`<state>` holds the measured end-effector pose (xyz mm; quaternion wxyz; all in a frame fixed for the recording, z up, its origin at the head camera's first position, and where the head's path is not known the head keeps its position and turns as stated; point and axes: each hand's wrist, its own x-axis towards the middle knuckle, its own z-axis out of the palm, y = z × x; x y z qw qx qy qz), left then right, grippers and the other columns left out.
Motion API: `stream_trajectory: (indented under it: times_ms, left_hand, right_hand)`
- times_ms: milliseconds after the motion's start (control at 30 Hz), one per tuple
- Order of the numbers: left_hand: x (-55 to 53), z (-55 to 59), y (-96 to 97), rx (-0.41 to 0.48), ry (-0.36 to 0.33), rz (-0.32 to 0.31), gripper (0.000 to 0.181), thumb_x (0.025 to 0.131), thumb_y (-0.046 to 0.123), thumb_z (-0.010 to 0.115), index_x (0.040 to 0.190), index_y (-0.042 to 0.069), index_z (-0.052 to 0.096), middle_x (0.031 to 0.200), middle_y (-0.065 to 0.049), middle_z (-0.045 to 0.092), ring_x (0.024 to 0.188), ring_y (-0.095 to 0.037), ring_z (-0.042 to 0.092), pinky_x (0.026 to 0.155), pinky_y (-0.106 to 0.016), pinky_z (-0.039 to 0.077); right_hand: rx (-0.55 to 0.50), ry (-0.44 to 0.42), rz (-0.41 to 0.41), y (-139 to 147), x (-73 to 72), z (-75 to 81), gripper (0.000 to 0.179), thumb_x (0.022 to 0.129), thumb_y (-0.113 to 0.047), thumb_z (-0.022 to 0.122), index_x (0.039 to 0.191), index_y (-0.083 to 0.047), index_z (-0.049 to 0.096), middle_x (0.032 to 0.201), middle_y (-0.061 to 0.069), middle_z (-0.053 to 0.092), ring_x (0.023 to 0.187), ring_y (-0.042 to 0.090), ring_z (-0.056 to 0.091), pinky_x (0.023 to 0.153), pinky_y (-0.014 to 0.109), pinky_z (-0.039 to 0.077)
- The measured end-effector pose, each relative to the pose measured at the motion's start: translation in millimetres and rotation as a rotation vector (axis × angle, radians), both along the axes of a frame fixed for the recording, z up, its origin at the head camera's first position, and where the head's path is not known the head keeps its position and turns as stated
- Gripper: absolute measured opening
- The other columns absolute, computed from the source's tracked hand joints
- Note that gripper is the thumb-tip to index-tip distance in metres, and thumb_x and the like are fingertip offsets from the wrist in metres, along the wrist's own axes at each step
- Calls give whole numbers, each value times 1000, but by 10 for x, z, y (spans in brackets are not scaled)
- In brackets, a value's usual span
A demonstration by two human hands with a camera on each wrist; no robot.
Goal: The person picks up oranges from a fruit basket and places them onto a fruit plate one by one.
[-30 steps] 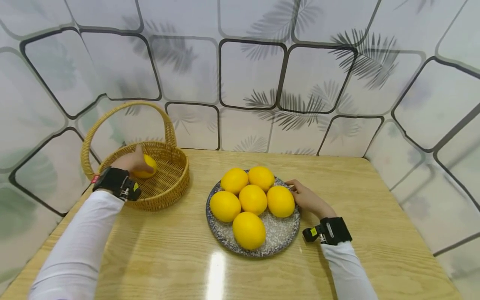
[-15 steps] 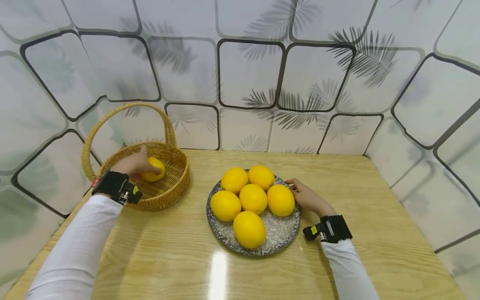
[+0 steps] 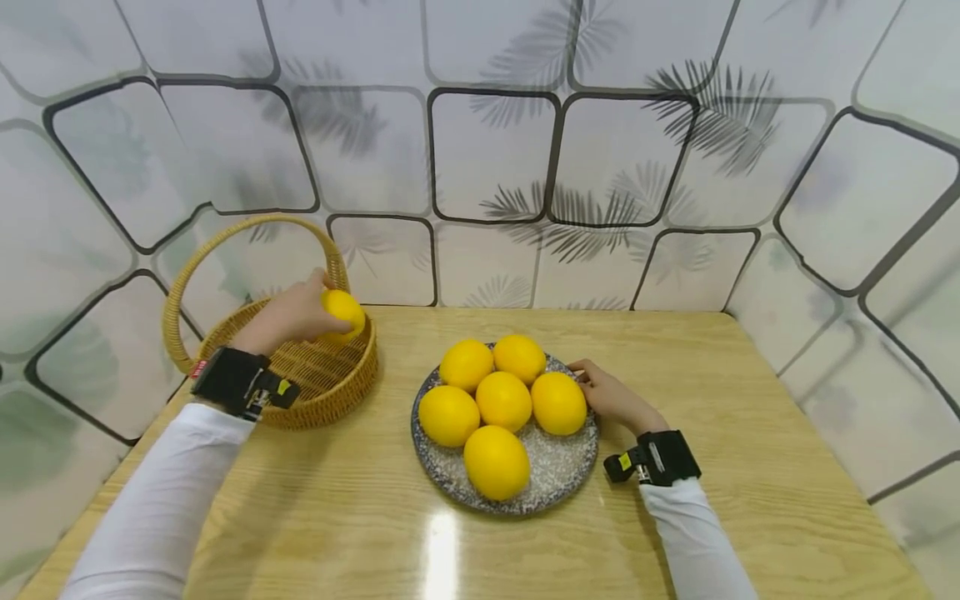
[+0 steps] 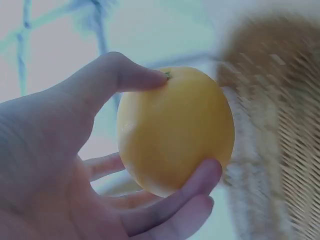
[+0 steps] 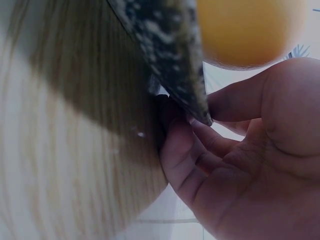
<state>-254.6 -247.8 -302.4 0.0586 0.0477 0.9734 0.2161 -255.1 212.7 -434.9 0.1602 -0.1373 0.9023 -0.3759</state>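
My left hand (image 3: 294, 313) grips an orange (image 3: 345, 308) with deep yellow skin, above the right side of the wicker basket (image 3: 333, 400). In the left wrist view the thumb lies by the green stem end of this orange (image 4: 175, 125), and the fingers curl around its underside. My right hand (image 3: 617, 400) pinches the right rim of a speckled grey plate (image 3: 558, 462). The thumb is on top of that rim and the fingers are underneath, as the right wrist view shows. Several more oranges (image 3: 505, 402) sit close together on the plate.
A tall arched handle (image 3: 258, 221) rises over the basket. The wooden table (image 3: 360, 517) ends at a patterned wall (image 3: 495, 150) at the back, with further wall panels on both sides.
My left hand has lifted the orange from inside the basket, moving it up and to the right. My right hand has stayed at the plate's rim.
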Motion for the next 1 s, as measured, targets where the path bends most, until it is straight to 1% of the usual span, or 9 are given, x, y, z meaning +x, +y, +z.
stream_trajectory:
  times_ms: [100,167,267,367,467,567,700,833,1000]
  left_hand:
    - [86,154,301,-39,104,-30,78,75,34,73,136,1,35,110,-26,59,80,-31,58,62,-35,48]
    - [162,225,528,-80,153,-45,78,72,37,73,134,7,37,111,-24,59,80,-32,58,63,-38,48]
    - [304,258,858,-120,179,-67,77,70,43,73,133,16,39,115,-21,58,77,-30,59,59,-38,50]
    - [457,239,1136,-116,195,-120,76,70,45,72,134,21,39,118,-19,56,70,-27,60,54,-35,50]
    - [598,202,1373,-77,213,-196,74,70,43,73,134,24,39,117,-17,56,60,-23,57,47,-29,47]
    - [733,150,1590,-48,204,-257,73,71,43,72,135,28,40,121,-16,54,52,-19,53,41,-25,41]
    - [893,63,1848,-57,191,-326,79,70,47,71,140,32,39,124,-14,53,53,-16,53,41,-24,41]
    - [988,-45,2066,-84,202,-393,82,69,52,70,141,29,39,120,-15,55,52,-14,53,41,-23,43]
    - [1042,-246,2277,-129,217,-429,85,69,58,69,142,24,40,117,-16,59,55,-14,53,40,-23,42]
  right_hand:
    - [4,9,0,9,-13,18,44,102,-8,32,144,2,34,138,37,44,126,47,43,105,65,39]
    - [2,6,-5,16,-19,23,44,102,-9,32,144,2,34,139,37,43,126,47,42,105,65,38]
    - [7,-4,-11,18,-22,4,44,102,-10,33,145,1,35,140,37,43,127,47,42,106,65,37]
    - [9,-19,-15,7,-18,-25,45,102,-12,35,145,-1,35,142,36,41,129,47,41,107,65,36]
    - [8,-26,-18,-6,-13,-33,45,102,-13,35,145,-1,34,142,36,41,129,47,41,107,65,37]
    - [11,-23,-27,-9,-12,-37,45,102,-14,35,145,-2,35,141,36,42,128,46,42,107,64,38]
    - [23,-12,-18,0,-15,-30,44,103,-14,34,145,-2,35,141,36,43,127,47,43,105,64,39]
    - [7,-19,-16,18,-18,-14,44,103,-14,34,145,-2,34,140,35,44,125,46,44,104,63,40]
    - [-8,-21,-2,14,-20,-21,44,103,-13,35,145,-1,34,139,36,45,126,46,45,104,62,42]
